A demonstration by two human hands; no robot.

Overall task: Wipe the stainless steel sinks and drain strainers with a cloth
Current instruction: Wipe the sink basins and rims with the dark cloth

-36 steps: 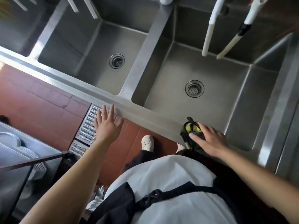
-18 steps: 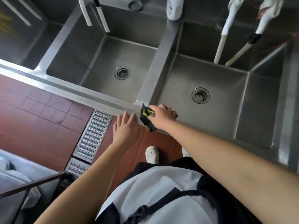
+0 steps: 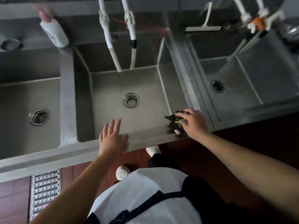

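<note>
Where right hand (image 3: 193,122) covers it, cloth (image 3: 174,121) mostly hidden.

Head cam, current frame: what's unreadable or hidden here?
- Cloth: mostly under the right hand; extent unclear.
- White bottle: motion-blurred, label unreadable.
- Far-left sink: cut by the left edge.
- Orange-tied hoses, top right: smeared by blur.
- Left hand: contact with the front rim unclear.

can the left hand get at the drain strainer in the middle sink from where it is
Probably yes. The left hand rests open on the front rim, the drain strainer lies just beyond it, and the basin floor between them looks bare.
</note>
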